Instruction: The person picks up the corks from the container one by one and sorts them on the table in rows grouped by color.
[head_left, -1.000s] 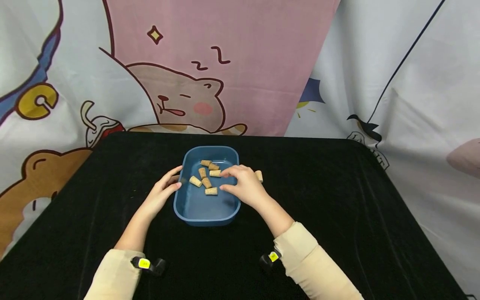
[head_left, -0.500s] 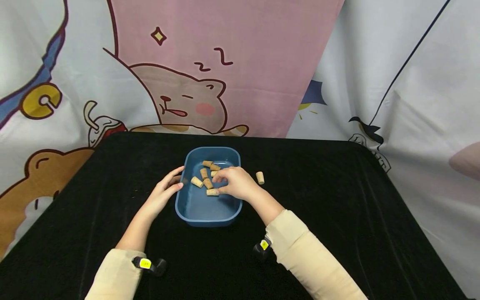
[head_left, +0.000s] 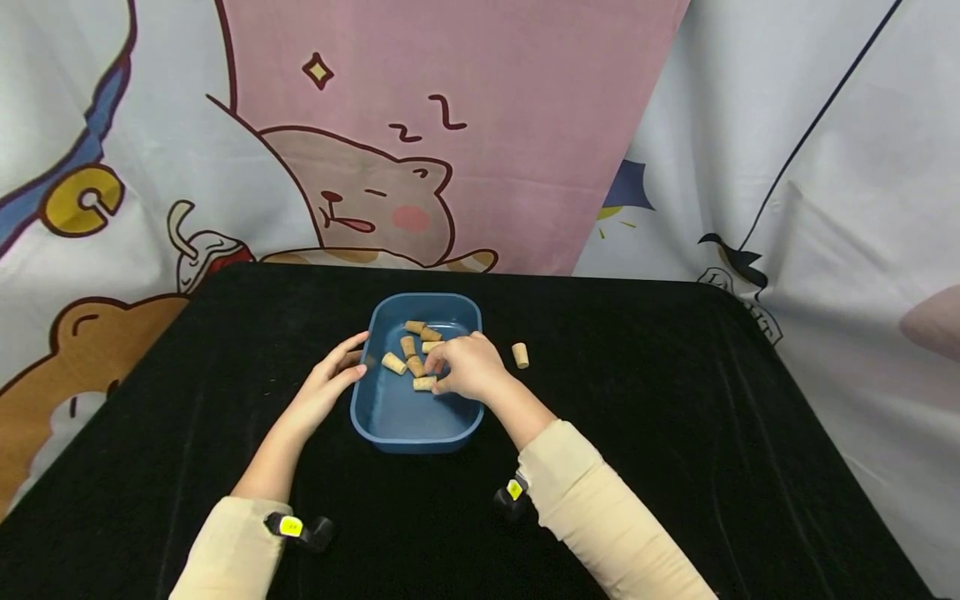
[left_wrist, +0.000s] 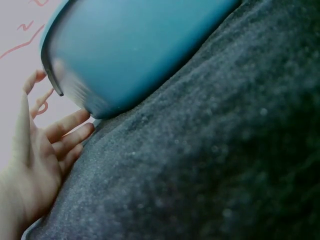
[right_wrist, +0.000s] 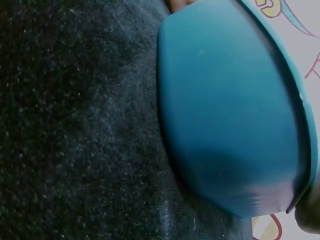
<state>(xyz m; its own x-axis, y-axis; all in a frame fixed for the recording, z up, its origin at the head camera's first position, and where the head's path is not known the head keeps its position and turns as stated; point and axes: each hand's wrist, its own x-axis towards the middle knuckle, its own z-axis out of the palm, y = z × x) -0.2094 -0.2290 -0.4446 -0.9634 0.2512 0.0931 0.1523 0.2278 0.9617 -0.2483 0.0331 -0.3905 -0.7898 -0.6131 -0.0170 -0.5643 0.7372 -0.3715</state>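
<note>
A blue rectangular tub (head_left: 416,425) holds several small corks, bunched mostly toward its middle and back. Reaching over the tub's right rim, my right hand (head_left: 471,364) has thumb and curled fingers at the right end of the nearest cork (head_left: 422,383), pinching it. At the tub's left side, my left hand (head_left: 330,382) rests its spread fingertips against the wall. The left wrist view shows those extended fingers (left_wrist: 70,125) at the corner of the tub (left_wrist: 135,45). In the right wrist view the tub's outer wall (right_wrist: 225,100) hides the right hand's fingertips.
One pale cork (head_left: 520,356) stands on the black cloth, outside the tub to the right. The black-covered table (head_left: 675,433) extends to both sides. Behind it hangs a printed cartoon curtain (head_left: 525,125).
My right hand has moved left and slightly nearer, from over the tub's right part down to the nearest cork, its fingers drawing closer together. My left hand has stayed at the wall.
</note>
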